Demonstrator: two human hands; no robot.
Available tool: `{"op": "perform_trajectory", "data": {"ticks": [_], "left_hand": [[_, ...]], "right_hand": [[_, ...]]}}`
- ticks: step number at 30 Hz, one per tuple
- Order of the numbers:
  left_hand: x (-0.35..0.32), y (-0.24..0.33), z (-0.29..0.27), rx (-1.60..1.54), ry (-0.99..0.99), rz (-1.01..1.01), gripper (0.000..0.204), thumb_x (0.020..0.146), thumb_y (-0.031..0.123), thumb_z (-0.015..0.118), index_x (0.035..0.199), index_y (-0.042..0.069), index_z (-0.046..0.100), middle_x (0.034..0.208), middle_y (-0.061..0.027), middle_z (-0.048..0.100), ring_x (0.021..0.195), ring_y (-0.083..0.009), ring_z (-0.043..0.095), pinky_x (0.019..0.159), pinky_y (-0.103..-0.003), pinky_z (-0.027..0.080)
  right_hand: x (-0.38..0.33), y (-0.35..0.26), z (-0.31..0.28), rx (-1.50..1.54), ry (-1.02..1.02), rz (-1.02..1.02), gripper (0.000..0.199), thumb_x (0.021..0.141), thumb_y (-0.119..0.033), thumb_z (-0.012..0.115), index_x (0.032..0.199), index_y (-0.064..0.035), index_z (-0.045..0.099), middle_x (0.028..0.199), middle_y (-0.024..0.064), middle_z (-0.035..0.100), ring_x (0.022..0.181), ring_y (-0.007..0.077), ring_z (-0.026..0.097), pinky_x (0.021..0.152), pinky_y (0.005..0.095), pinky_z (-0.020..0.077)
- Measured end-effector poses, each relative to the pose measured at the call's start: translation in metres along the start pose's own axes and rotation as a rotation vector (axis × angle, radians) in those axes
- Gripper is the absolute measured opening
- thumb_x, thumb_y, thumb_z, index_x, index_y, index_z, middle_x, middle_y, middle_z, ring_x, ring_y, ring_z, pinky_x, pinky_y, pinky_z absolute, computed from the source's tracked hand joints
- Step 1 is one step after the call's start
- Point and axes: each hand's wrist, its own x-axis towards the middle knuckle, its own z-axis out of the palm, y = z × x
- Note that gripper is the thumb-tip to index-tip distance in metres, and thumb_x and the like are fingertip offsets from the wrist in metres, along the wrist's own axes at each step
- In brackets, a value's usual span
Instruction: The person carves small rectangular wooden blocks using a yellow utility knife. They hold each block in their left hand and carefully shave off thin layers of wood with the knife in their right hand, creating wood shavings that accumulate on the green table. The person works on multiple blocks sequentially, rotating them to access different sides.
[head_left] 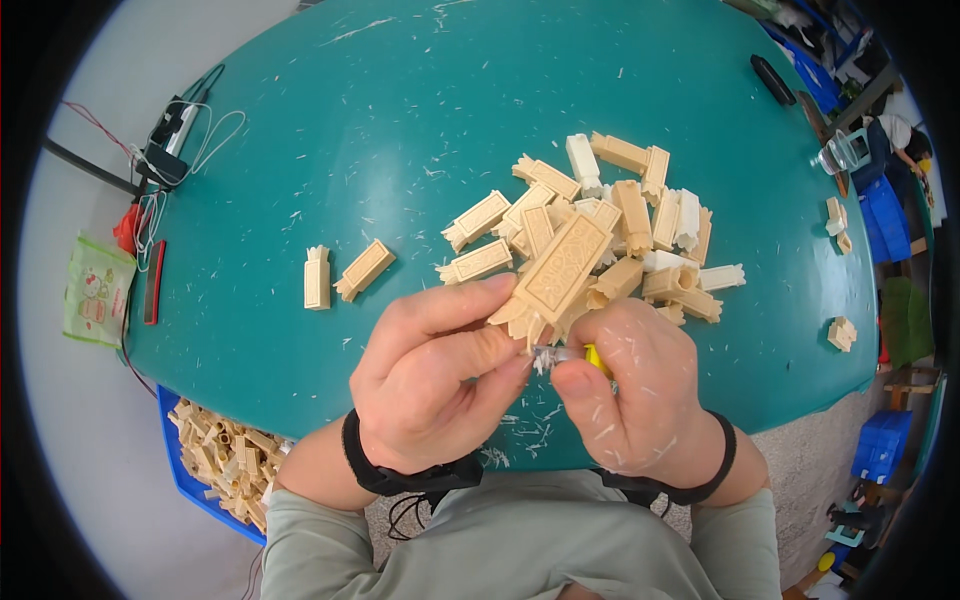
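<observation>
My left hand [432, 372] is closed on a beige rectangular moulded piece [562, 265] with a raised pattern on its face. The piece slants up to the right, its jagged end toward me. Gripped in my right hand [642, 392] is a small cutting tool with a yellow handle [598, 360]; its grey metal part touches the jagged end. White shavings cling there and to my right hand. Just beyond lies a heap of similar beige and cream pieces [632, 215], partly hidden by the held one. Two more pieces [366, 269] lie to the left.
White shavings are scattered over the green table [300, 130]. A blue bin [180, 475] full of beige pieces stands at lower left. A power strip [178, 128] with cables and a green bag [98, 290] are at the left. A person [905, 145] is at far right.
</observation>
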Motion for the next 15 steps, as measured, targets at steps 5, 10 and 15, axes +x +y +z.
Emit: {"op": "perform_trajectory", "data": {"ticks": [5,10,15], "left_hand": [[-0.0006,-0.0003,0.0035,0.026,0.070,0.011,0.025,0.059,-0.007,0.074,0.079,0.001,0.061,0.099,-0.0173,0.060,0.080,-0.0225,0.063,0.064,-0.026,0.053],[-0.0025,-0.0002,0.0031,0.027,0.073,-0.002,0.025,0.058,-0.006,0.074,0.079,0.001,0.061,0.098,-0.0166,0.061,0.079,-0.0224,0.063,0.064,-0.026,0.053],[-0.0052,-0.0006,0.0044,0.030,0.090,-0.028,0.025,0.058,-0.006,0.075,0.078,0.002,0.062,0.097,-0.0156,0.061,0.079,-0.0220,0.063,0.064,-0.026,0.053]], "right_hand": [[-0.0007,0.0038,0.0018,-0.034,0.019,-0.041,0.027,0.080,-0.027,0.064,0.073,-0.0054,0.050,0.060,0.0070,0.047,0.051,0.0244,0.047,0.044,0.0333,0.0352],[-0.0003,0.0057,0.0033,-0.106,0.063,-0.056,0.028,0.079,-0.028,0.065,0.072,-0.0058,0.050,0.060,0.0063,0.047,0.050,0.0232,0.047,0.043,0.0321,0.0353],[0.0009,0.0053,0.0030,-0.181,0.118,-0.089,0.028,0.078,-0.029,0.066,0.072,-0.0060,0.051,0.060,0.0062,0.048,0.050,0.0229,0.046,0.043,0.0316,0.0360]]}}
